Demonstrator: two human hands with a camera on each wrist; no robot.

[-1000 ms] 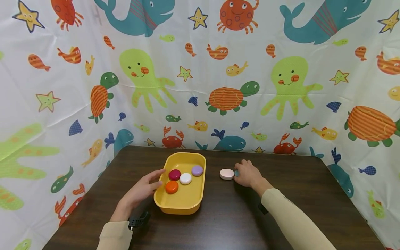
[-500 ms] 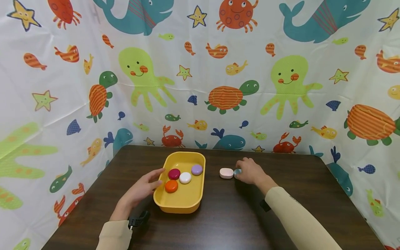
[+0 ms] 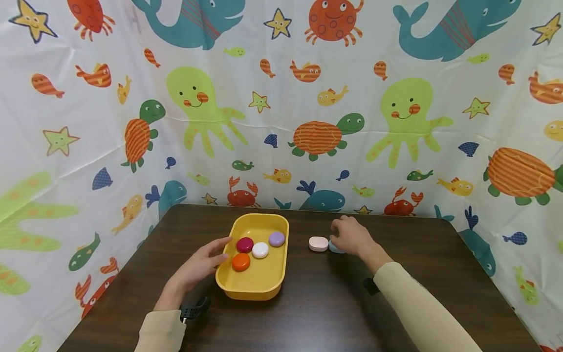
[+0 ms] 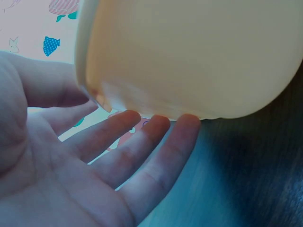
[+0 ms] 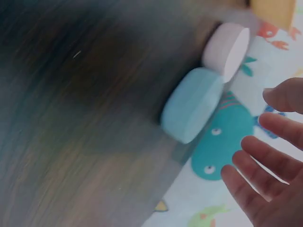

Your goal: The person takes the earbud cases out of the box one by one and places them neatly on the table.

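My left hand (image 3: 199, 264) is at the left side of a yellow tub (image 3: 252, 295), its extended fingertips (image 4: 189, 122) against the tub's outer wall in the left wrist view. A dark red, a white, an orange and a purple rounded piece lie inside, among them the white one (image 3: 260, 250). To the right, my right hand (image 3: 353, 237) is over a light blue oval block (image 3: 336, 248) and partly hides it in the head view. The right wrist view has that hand's fingers spread and apart from the block. A pale pink oval block (image 3: 318, 244) lies touching the blue one's left end.
Everything stands on a dark brown wooden table (image 3: 303, 313). A white curtain (image 3: 272, 49) printed with sea animals rises along its back edge and both sides. A black band (image 3: 195, 309) is around the left wrist.
The right hand has let go of the blue block and lifted slightly, so more of the block shows beside the pink one. The left hand and the tub have stayed in place.
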